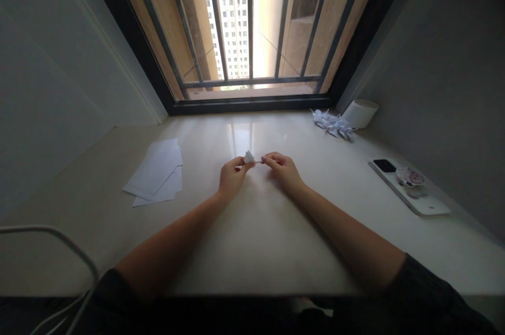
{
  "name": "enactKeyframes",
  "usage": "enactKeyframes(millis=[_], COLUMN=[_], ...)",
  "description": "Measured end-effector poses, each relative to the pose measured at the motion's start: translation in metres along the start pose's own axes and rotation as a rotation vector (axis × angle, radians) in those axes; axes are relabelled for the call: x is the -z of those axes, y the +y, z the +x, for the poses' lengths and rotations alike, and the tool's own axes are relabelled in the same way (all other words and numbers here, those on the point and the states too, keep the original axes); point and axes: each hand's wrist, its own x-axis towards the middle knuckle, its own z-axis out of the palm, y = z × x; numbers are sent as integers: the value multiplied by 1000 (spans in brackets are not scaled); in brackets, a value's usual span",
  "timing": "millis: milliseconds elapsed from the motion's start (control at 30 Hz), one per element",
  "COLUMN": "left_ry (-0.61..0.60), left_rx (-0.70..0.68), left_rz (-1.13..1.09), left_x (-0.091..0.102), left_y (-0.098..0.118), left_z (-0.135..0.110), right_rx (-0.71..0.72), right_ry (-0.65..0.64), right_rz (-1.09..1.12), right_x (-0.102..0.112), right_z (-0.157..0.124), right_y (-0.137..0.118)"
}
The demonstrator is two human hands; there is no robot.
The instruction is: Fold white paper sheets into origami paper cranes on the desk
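A small folded white paper piece (249, 156) is pinched between both hands just above the pale countertop (256, 230), near its middle. My left hand (232, 177) grips the piece from the left with closed fingers. My right hand (282, 169) pinches its right end with thumb and fingertips. Both forearms stretch forward over the counter from dark sleeves.
A stack of white paper sheets (155, 172) lies at the left. A pile of small folded paper figures (333, 124) sits at the back right beside a white cup (360, 113). A phone (408, 185) lies on the right. A barred window (248, 30) is behind. White cables (59, 272) run at lower left.
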Motion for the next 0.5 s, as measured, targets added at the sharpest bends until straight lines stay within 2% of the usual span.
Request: enactKeyframes(millis=[500], left_ry=[29], left_rx=[-27], left_rz=[1], left_x=[1], left_y=[-4], left_z=[2], right_rx=[-221], right_ry=[-99], right_rz=[168], right_x=[-1], right_z=[0], right_y=[-4])
